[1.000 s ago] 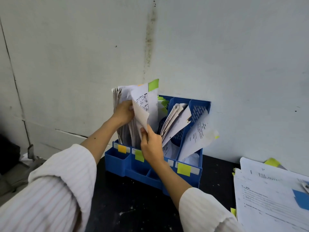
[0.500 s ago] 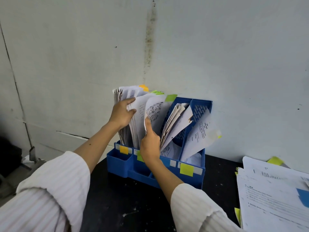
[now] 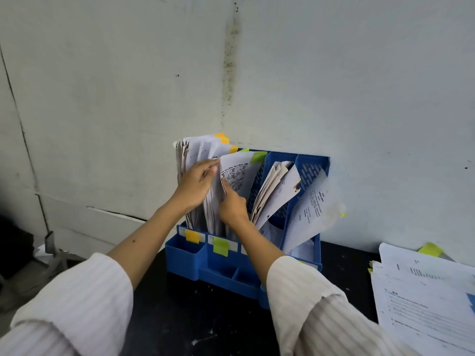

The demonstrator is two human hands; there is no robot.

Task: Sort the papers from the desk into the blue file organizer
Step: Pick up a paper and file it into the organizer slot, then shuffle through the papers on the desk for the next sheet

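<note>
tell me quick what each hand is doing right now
Left hand: fingers straight, pressing back the papers in the blue file organizer.
Right hand: pinching the cartoon sheet.

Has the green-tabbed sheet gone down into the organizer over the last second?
Yes. The green-tabbed sheet has sunk: its tab, earlier well above the blue file organizer rim, now sits level with it.
</note>
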